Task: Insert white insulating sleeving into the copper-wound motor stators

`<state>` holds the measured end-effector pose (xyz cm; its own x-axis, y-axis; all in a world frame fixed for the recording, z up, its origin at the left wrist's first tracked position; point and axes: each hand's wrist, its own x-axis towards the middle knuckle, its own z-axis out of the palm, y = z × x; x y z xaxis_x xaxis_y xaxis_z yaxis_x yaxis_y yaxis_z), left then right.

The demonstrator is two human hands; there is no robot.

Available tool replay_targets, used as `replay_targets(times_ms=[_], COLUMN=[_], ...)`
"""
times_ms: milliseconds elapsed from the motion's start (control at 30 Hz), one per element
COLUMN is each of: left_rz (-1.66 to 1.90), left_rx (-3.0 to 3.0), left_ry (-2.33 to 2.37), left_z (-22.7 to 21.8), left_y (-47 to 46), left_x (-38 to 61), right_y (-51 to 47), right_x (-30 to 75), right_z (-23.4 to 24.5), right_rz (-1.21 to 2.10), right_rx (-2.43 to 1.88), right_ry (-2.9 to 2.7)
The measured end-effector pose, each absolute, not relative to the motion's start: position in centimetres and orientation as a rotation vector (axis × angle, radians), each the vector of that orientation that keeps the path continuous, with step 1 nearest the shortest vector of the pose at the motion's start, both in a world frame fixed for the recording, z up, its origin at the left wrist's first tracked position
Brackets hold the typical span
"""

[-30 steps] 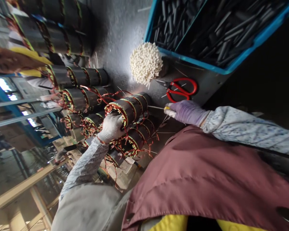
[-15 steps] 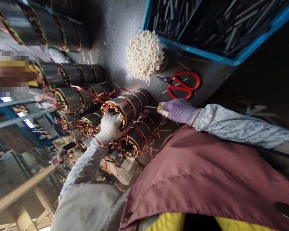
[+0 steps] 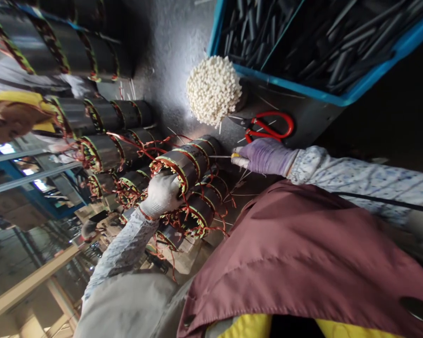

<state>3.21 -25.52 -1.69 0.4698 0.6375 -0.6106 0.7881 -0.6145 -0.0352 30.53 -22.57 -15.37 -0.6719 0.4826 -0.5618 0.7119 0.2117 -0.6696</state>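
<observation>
My left hand (image 3: 163,191), in a white knit glove, grips the near end of a dark cylindrical motor stator (image 3: 188,164). Its fingers reach into the bore and are partly hidden. Copper windings and yellow-green slot liners ring the stator's rim, and red-brown leads trail from it. To the right, my right hand (image 3: 262,157), in a purple-wrapped glove, is closed on a thin pale rod (image 3: 220,156) that runs to the stator's far end. A small yellow piece shows at the fingertips; I cannot tell what it is. Red-handled scissors (image 3: 275,124) lie just beyond this hand.
A bundle of white sticks (image 3: 214,90) stands on the dark table (image 3: 169,51). Behind it, a blue bin (image 3: 289,84) holds black tubes. More stators (image 3: 102,112) line the left, with a co-worker (image 3: 17,115) behind them. Other wound stators (image 3: 200,209) sit below mine.
The view has shifted slightly, so the table things appear a little lower. My right hand now overlaps the lower scissor handle. Both hands keep their holds, and the stator has barely moved.
</observation>
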Motion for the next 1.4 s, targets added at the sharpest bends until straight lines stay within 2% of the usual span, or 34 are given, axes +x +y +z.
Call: replay_targets(times_ms=[167,433,533,800,1133,1400], left_rz=[-0.859,-0.985,-0.983,-0.889,-0.967,-0.870], left_rx=[2.477,2.427,2.454,2.550,2.537,2.612], left_ry=[1.149,1.038,1.030,1.056,1.036,0.963], left_z=[-1.7,-1.8,-1.7,-1.6,-1.7,-1.9], left_y=[-25.2,-24.2,-24.1,-24.4,-24.5,-24.4], left_x=[3.1,2.6,2.5,2.5,2.2,2.1], right_y=[-21.0,-18.5,-19.7,-22.4,-23.1,-21.9], right_x=[29.8,24.7,25.1,32.9,30.9,29.5], right_z=[-15.6,-12.4,-12.4,-16.3,-15.6,-15.5], right_rz=[-1.565,-1.375,-1.386,-1.412,-1.434,-1.379], right_rx=[1.023,0.705,0.860,1.209,1.173,1.043], right_ry=[2.314,2.599,2.528,2.230,2.291,2.369])
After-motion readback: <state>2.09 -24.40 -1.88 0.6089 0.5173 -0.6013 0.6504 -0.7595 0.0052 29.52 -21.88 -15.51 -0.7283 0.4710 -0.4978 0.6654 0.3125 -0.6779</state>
